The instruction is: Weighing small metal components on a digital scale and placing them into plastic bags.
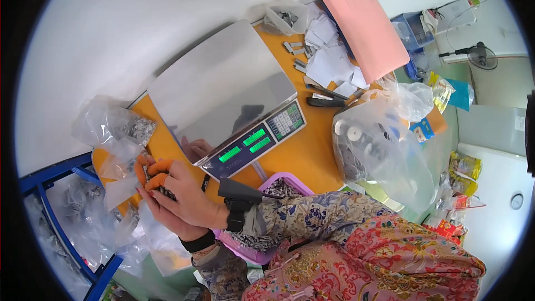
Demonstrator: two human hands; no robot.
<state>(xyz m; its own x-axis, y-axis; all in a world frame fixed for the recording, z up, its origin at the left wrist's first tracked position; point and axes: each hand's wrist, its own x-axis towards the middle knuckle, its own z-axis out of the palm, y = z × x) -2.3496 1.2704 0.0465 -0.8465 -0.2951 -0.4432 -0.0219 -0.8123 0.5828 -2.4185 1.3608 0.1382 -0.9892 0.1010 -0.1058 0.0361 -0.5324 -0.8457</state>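
My two hands are cupped together at the left, beside the near-left corner of a scale. My right hand (192,192), with a watch at its wrist and orange finger covers (160,168), curls over from above. Below it my left hand (167,218) is closed against it, a black band round its wrist. Small dark metal parts (165,192) show between the fingers; their exact kind is too small to make out. Just beyond the hands lies a clear plastic bag (108,125) with shiny metal pieces (142,129). The counting scale (223,89) has a bare steel plate and lit green displays.
A pink basket (287,178) of small metal parts sits at the near edge of the orange table (317,156). To the right stands a clear bag of reels (356,145). Paper slips (329,67) and a pink folder (365,30) lie behind. A blue rack (61,228) stands at left.
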